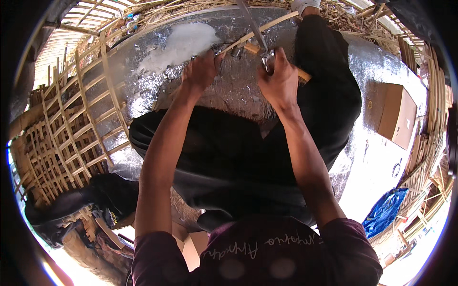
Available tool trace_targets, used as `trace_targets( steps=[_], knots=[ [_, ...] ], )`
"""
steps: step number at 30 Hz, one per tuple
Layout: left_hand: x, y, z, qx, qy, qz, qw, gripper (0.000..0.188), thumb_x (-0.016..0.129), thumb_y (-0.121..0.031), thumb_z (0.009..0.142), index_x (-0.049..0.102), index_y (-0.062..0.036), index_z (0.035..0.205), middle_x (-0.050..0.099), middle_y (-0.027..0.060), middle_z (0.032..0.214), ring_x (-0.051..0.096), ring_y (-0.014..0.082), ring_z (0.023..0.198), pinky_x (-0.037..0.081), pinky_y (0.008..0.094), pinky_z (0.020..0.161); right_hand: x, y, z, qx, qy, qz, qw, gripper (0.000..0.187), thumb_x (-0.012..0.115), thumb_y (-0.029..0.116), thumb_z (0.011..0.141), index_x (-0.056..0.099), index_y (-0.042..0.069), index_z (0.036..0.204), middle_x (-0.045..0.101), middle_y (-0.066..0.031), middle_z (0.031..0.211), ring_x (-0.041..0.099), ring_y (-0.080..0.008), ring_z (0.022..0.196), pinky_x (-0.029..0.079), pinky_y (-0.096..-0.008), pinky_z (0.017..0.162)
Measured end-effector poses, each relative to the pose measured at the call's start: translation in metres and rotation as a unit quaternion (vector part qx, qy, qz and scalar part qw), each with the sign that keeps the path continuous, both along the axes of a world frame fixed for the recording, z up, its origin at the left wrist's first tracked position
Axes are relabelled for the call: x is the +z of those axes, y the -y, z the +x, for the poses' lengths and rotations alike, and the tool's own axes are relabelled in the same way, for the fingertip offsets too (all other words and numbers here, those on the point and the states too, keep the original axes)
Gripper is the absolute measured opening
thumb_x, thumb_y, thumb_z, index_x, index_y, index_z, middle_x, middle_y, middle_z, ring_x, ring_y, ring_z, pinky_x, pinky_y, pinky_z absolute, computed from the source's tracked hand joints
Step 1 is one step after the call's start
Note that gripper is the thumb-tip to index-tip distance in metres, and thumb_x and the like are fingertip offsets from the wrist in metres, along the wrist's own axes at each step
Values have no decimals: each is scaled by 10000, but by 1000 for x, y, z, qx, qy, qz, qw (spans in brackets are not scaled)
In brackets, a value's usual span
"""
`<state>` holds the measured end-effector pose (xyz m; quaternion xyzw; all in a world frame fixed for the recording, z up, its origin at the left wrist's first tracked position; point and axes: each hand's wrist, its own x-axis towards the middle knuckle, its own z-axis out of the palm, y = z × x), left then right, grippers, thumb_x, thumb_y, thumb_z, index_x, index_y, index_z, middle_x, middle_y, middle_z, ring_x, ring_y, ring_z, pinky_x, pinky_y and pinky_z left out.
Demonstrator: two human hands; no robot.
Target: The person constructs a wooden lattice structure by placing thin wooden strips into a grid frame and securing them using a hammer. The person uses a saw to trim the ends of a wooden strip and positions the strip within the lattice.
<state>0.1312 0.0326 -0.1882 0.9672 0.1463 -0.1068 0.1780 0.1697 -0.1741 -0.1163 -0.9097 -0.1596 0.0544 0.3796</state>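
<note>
My left hand (199, 74) is closed on the lower end of a thin bamboo strip (260, 31), which slants up to the right. In my right hand (279, 81), fingers wrapped round, is a long-bladed knife (253, 24). Its blade points away from me and crosses the strip; most of its grip is hidden by my fingers. A short yellowish wooden stick (304, 75) passes behind my right hand, and both its ends show. Below the hands lies a silvery foil sheet (234, 97) strewn with small bits.
A whitish patch (183, 43) covers the foil beyond my left hand. Woven bamboo lattice (71, 124) stands at left. To the right are a cardboard box (398, 114) and a blue plastic sheet (385, 212). Bamboo scraps (195, 9) lie along the far edge. My black-trousered legs (329, 71) frame the work.
</note>
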Motion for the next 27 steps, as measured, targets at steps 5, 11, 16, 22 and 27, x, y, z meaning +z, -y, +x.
trace_targets(
  steps=[5, 11, 16, 22, 27],
  knots=[
    [9, 7, 2, 5, 5, -6, 1000, 448, 372, -454, 970, 531, -45, 1063, 635, 280, 833, 610, 484, 811, 485, 576, 715, -49, 11, -15, 6, -50, -82, 995, 359, 676, 117, 726, 508, 32, 1033, 632, -198, 778, 640, -392, 727, 509, -452, 610],
    [-5, -5, -3, -4, 52, 28, 998, 467, 391, -472, 960, 557, -36, 930, 641, 250, 770, 631, 453, 768, 507, 554, 656, -55, 0, -3, 15, 7, -84, 996, 393, 659, 116, 730, 494, 17, 1073, 630, -215, 789, 635, -402, 735, 500, -467, 610],
    [-8, -4, -8, -8, 51, 36, 998, 482, 398, -490, 952, 560, -36, 928, 646, 242, 769, 639, 444, 754, 513, 549, 649, 15, -16, 4, 17, 47, 58, 997, 407, 646, 85, 733, 480, -10, 1093, 610, -179, 686, 624, -393, 641, 474, -430, 532],
    [-17, -10, -6, -7, 41, 40, 998, 474, 395, -470, 960, 582, -36, 993, 658, 231, 806, 645, 433, 758, 521, 540, 654, -75, 6, -13, 45, -67, -149, 986, 471, 702, 110, 709, 486, 13, 1116, 634, -215, 748, 654, -395, 722, 524, -476, 607],
    [-11, -16, -10, 6, -46, 61, 997, 400, 386, -407, 967, 592, -68, 1014, 656, 243, 904, 643, 419, 853, 513, 529, 736, -46, -5, -6, 43, -106, -139, 984, 460, 656, 94, 733, 479, 4, 1148, 640, -226, 861, 643, -398, 825, 507, -490, 671]
  ],
)
